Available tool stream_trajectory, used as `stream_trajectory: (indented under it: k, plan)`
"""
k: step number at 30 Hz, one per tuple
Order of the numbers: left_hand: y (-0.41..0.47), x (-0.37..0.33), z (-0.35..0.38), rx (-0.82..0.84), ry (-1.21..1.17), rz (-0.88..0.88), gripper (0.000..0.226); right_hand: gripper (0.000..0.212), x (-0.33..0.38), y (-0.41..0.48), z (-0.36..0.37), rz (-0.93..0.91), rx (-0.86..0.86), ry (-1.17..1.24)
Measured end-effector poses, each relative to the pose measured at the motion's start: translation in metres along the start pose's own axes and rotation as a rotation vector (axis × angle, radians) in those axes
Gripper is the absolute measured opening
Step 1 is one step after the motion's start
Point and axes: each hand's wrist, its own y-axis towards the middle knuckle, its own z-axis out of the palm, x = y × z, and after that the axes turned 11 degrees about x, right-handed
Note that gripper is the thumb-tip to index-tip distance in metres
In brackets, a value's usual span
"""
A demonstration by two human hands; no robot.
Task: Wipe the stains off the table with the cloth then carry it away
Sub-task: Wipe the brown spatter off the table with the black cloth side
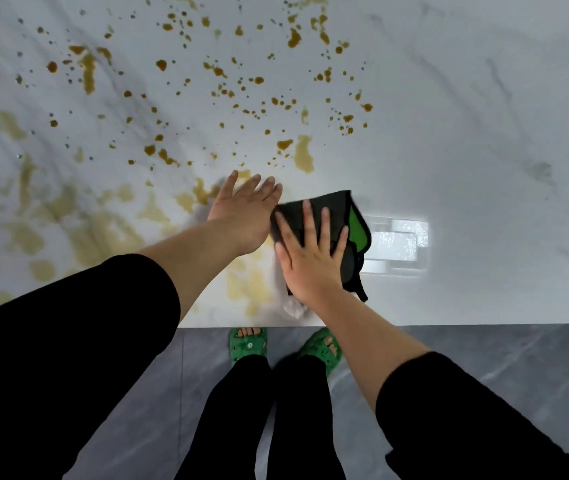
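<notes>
Leaning over a white marble-patterned surface (466, 133), a person in black sleeves presses the right hand (310, 252) flat, fingers straight and spread, on a folded dark cloth (340, 216) with green trim, near the front edge. The left hand (241, 209) lies open just beside it, palm down, fingers straight and close together, and holds nothing. Its fingertips are next to the cloth's far left corner, though whether they touch it cannot be told. The cloth's long axis runs roughly from the front edge away from the person, and it sits at the right-hand border of the mess. Brown stains (293, 38) speckle the surface ahead and to the left, and paler yellowish smears (96, 237) spread left around the left forearm. A window's reflection (400, 237) gleams just right of the cloth. Most of the wiping appears to lie ahead, and the next stroke would likely push the cloth leftward and away under the right hand. Green sandals (248, 342) stand on the grey floor (483, 368) below.
</notes>
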Motion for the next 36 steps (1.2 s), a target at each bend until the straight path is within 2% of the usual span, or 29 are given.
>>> stream_trajectory:
  k: [4,6,12,15,17,20,22,24,28,29,31,33,36]
  plan:
    - [-0.001,0.0,-0.002,0.018,-0.003,-0.007,0.067,0.05,-0.025,-0.043,0.026,-0.347,0.006,-0.214]
    - [-0.001,-0.002,-0.003,0.02,-0.002,-0.009,0.066,0.05,-0.044,-0.058,0.034,-0.451,0.015,-0.291]
    - [-0.003,-0.004,-0.003,0.027,0.005,-0.021,0.063,0.051,-0.082,-0.077,0.022,-0.59,0.092,-0.458]
    - [-0.003,-0.005,-0.003,0.031,0.006,-0.026,0.062,0.051,-0.083,-0.085,0.01,-0.605,0.124,-0.448]
    - [-0.004,-0.006,-0.003,0.038,-0.01,-0.03,0.062,0.055,-0.075,-0.088,-0.001,-0.542,0.083,-0.333]
    - [-0.003,-0.008,-0.002,0.036,-0.035,-0.04,0.064,0.068,-0.073,-0.082,-0.024,-0.199,-0.102,-0.093]
    - [-0.003,-0.008,-0.001,0.032,-0.042,-0.041,0.065,0.075,-0.077,-0.071,-0.038,0.041,-0.071,-0.012]
    - [-0.002,-0.008,0.0,0.027,-0.047,-0.039,0.065,0.069,-0.076,-0.059,-0.042,0.147,0.041,0.009]
    - [-0.002,-0.008,0.0,0.029,-0.048,-0.05,0.067,0.016,-0.07,-0.047,-0.043,0.108,0.272,0.34]
    - [-0.002,-0.009,0.0,0.031,-0.05,-0.052,0.067,0.016,-0.072,-0.047,-0.046,0.083,0.3,0.413]
    - [-0.002,-0.01,0.0,0.033,-0.055,-0.051,0.066,0.028,-0.076,-0.048,-0.06,0.031,0.336,0.484]
    - [-0.002,-0.009,0.0,0.03,-0.059,-0.045,0.066,0.023,-0.076,-0.051,-0.082,-0.024,0.35,0.489]
    - [-0.003,-0.008,0.0,0.033,-0.062,-0.039,0.065,0.012,-0.077,-0.059,-0.123,-0.081,0.175,0.444]
